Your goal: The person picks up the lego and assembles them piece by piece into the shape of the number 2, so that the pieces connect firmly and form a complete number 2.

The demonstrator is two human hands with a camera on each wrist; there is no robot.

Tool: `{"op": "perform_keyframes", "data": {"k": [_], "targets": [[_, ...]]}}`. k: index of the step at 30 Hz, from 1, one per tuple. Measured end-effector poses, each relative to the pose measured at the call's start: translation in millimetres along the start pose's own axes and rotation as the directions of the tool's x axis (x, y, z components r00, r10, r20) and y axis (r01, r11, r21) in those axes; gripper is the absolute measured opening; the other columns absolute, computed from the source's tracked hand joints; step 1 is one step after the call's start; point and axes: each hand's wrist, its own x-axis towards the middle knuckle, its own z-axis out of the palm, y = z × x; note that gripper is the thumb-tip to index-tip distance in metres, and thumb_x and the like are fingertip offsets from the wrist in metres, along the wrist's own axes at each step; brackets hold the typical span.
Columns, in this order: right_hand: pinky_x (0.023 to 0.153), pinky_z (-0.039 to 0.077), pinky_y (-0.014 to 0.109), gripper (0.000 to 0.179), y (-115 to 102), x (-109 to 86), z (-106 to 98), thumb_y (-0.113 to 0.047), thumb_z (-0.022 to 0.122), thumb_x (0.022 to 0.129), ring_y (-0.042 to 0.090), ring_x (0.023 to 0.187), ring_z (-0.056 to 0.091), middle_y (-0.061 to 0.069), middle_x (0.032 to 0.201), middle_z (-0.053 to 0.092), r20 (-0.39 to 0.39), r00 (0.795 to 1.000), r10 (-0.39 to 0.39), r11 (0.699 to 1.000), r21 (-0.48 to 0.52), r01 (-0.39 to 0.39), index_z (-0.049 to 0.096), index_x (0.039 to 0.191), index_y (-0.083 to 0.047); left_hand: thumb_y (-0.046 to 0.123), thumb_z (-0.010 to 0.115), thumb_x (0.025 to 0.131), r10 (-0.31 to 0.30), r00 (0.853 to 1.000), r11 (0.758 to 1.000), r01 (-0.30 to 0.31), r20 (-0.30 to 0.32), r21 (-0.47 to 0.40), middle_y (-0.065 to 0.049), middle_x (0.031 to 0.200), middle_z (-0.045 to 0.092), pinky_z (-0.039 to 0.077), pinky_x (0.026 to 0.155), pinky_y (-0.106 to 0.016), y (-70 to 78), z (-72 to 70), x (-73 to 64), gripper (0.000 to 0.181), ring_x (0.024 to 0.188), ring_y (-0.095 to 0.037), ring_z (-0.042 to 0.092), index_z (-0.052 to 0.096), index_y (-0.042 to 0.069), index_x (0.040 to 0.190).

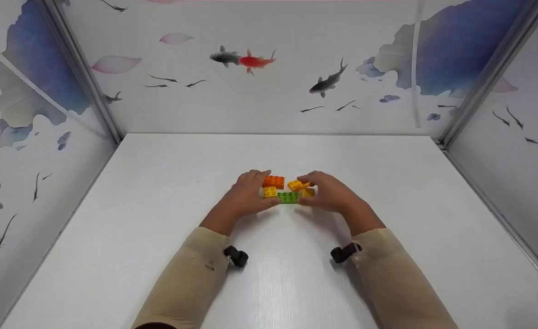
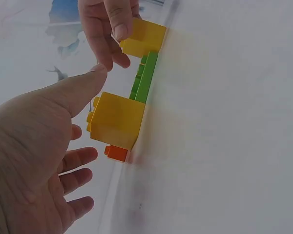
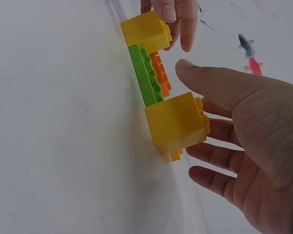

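Note:
In the head view, a low green brick (image 1: 288,197) lies between two yellow blocks, the left block (image 1: 270,192) and the right block (image 1: 308,192). Behind them sit an orange brick (image 1: 274,182) and a slanted yellow brick (image 1: 298,185). My left hand (image 1: 250,194) surrounds the left side, its fingers relaxed and apart in the left wrist view, its thumb near the left yellow block (image 2: 116,119). Around the right block (image 3: 178,122) stands my right hand (image 3: 263,131), thumb and fingers spread. Its fingertips are by the slanted brick; whether they touch is hard to tell.
A white tabletop (image 1: 159,183) lies under everything. Printed panels with fish and leaves form a back wall (image 1: 269,100) and side walls. A black wrist device sits at each cuff, one on the left (image 1: 237,257) and one on the right (image 1: 344,252).

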Motion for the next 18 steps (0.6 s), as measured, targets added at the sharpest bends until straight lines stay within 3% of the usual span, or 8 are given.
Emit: {"op": "perform_keyframes", "data": {"k": [11,18], "targets": [[0.123,0.045,0.051,0.050,0.3,7.5,15.2,-0.023,0.083,0.095,0.030,0.142,0.057,0.007,0.150,0.063,-0.021,0.998,-0.064,0.998,0.015,0.064,0.070,0.143,-0.016,0.049,0.078,0.096,0.049,0.999,0.996,-0.050,-0.009,-0.071,-0.003,0.146,0.056,0.047,0.119,-0.045,-5.8,3.8,5.1,0.069,0.133,-0.022,0.053,0.055,0.017,0.152],[0.119,0.048,0.050,0.041,0.4,11.2,19.7,-0.017,0.082,0.095,0.029,0.132,0.062,0.007,0.140,0.069,-0.026,0.993,-0.119,0.993,-0.024,0.119,0.075,0.135,-0.014,0.037,0.078,0.099,0.052,0.998,0.991,-0.048,0.032,-0.125,-0.005,0.129,0.064,0.052,0.105,-0.041,-5.7,4.1,4.9,0.048,0.112,-0.021,0.059,0.065,0.015,0.140]]}}
